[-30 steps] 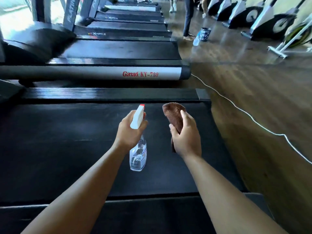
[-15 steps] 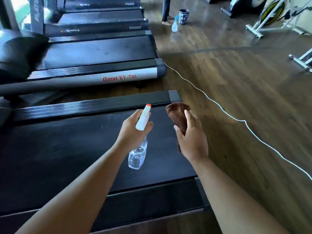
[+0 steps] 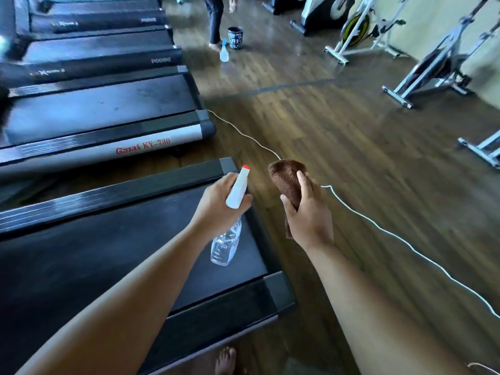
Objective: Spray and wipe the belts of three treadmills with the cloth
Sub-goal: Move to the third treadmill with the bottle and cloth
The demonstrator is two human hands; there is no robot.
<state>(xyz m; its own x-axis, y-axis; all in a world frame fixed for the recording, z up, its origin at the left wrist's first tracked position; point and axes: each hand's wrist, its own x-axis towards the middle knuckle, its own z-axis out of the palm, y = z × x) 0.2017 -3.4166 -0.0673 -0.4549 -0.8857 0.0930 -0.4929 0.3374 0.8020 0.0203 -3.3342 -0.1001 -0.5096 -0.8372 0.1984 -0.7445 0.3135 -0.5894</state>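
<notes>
My left hand [image 3: 216,207] grips a clear spray bottle [image 3: 226,246] by its white trigger head with a red tip, held over the rear right corner of the nearest treadmill belt [image 3: 94,255]. My right hand [image 3: 308,215] holds a folded brown cloth [image 3: 286,180] upright, off the belt and above the wooden floor. Behind it lies a second treadmill [image 3: 102,109] whose grey side rail reads "Ganas KY-730", and a third treadmill [image 3: 89,44] lies further back.
A white cable [image 3: 378,226] snakes across the wooden floor on the right. A person's legs [image 3: 215,20], a dark bucket [image 3: 234,37] and another spray bottle [image 3: 224,51] are at the far end. Exercise bikes [image 3: 433,60] line the right wall. A bare foot [image 3: 226,361] shows at the bottom.
The view has swung right and back from the belt. Both hands, still holding bottle and cloth, have shifted from over the belt's middle to its rear right corner and the floor.
</notes>
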